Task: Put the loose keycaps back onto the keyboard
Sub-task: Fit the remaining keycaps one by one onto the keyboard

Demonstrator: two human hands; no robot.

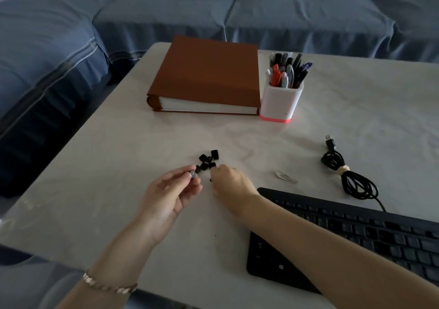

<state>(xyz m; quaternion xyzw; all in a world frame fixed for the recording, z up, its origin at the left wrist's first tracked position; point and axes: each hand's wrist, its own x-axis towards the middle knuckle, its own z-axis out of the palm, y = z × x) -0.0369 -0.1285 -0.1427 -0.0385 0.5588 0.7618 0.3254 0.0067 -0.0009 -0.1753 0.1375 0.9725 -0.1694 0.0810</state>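
A small heap of black loose keycaps [208, 158] lies on the pale marble table [99, 171], left of the black keyboard [356, 232] at the lower right. My left hand [169, 194] is palm up just left of the heap and pinches one small keycap [194, 175] between thumb and fingertips. My right hand [231, 182] reaches across from the right, its curled fingers down on the near edge of the heap; whether it holds a keycap is hidden under the fingers.
A thick brown binder [206, 76] and a white pen holder [281, 99] full of pens stand at the back. A coiled black USB cable [346, 173] runs from the keyboard. A small clear plastic piece [286, 177] lies near the keyboard's top edge. A blue sofa [71, 35] surrounds the table.
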